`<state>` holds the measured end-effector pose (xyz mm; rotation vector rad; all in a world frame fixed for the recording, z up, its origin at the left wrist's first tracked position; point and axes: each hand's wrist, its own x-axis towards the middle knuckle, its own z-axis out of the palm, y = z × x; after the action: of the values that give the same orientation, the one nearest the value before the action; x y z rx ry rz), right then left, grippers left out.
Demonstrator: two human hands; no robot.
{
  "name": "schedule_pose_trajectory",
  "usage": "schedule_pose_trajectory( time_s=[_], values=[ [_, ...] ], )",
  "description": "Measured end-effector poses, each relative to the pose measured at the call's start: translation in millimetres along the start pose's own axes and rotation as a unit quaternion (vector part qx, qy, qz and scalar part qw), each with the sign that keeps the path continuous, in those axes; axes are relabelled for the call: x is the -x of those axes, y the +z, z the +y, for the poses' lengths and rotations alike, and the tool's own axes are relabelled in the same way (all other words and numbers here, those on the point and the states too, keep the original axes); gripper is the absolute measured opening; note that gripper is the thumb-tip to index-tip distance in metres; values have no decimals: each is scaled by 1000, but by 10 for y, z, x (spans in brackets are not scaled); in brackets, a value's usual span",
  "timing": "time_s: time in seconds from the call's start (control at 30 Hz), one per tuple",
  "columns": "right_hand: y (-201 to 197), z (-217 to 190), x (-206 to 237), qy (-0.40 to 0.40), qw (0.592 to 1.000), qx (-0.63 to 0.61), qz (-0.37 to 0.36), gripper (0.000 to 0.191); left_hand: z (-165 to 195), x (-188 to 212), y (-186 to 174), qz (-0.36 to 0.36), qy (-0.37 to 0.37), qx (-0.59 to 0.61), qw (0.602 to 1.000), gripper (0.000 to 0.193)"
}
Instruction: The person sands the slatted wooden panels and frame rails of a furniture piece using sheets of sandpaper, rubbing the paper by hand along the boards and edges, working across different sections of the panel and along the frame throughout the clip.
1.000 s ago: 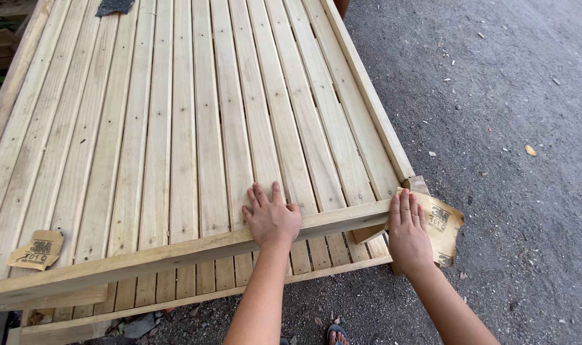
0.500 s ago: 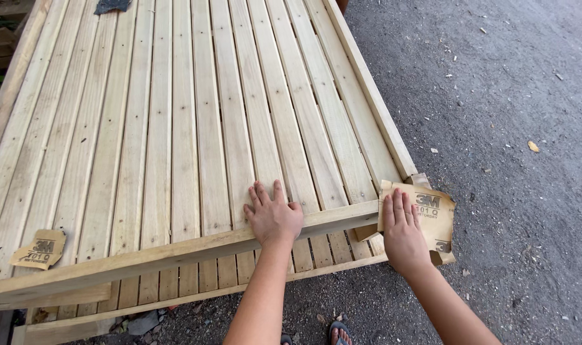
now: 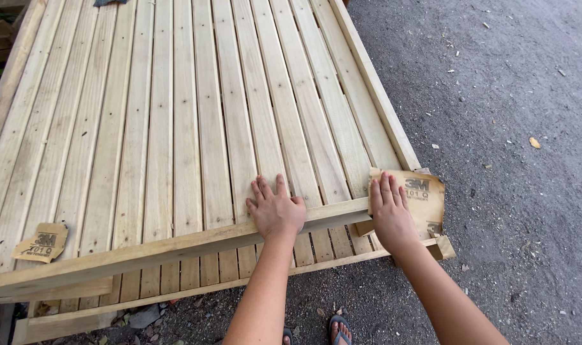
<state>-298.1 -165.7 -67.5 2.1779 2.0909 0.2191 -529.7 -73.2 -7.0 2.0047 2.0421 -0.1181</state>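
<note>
Slatted wooden panel (image 3: 176, 128), pale, many long parallel boards, lies flat beyond the fingertips of both hands, running away from them. Ground (image 3: 514, 128), grey gravel, lies beyond the little finger of the right hand, with a small yellow leaf (image 3: 534, 142) on it. Loose wooden batten (image 3: 176, 246) lies across the panel's near end, under the left palm. Left hand (image 3: 277, 209) rests flat on the batten, fingers spread wide over the slats, gripping nothing. Right hand (image 3: 388, 214) presses flat, fingers together and straight, on a brown sandpaper sheet (image 3: 415, 198) at the batten's right end. Second sandpaper piece (image 3: 41, 243) lies well apart, far out past the left hand's little finger.
</note>
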Motion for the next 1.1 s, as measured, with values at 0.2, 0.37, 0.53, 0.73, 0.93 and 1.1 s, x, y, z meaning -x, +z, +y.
schedule_pose_trajectory(
  time_s=[0.2, 0.37, 0.53, 0.73, 0.93, 1.1],
  values=[
    [5, -57, -43, -17, 1000, 11, 5, 72, -4, -16, 5, -9, 5, -6, 1000, 70],
    [-15, -123, -68, -8, 1000, 2, -26, 67, -3, -22, 10, -8, 5, -11, 1000, 70],
    [-80, -217, -101, -34, 999, 32, -1, 70, -4, -30, -1, -8, 4, -1, 1000, 71],
    [-125, -335, -151, -29, 997, 32, -61, 72, -10, -34, -7, -8, 6, 2, 1000, 71],
    [-142, -503, -193, -32, 999, -21, -5, 71, -11, -36, -4, -3, 3, 6, 1000, 71],
    [-168, -667, -206, -27, 997, 31, -64, 69, -30, -45, 28, -3, 9, -4, 1000, 71]
  ],
)
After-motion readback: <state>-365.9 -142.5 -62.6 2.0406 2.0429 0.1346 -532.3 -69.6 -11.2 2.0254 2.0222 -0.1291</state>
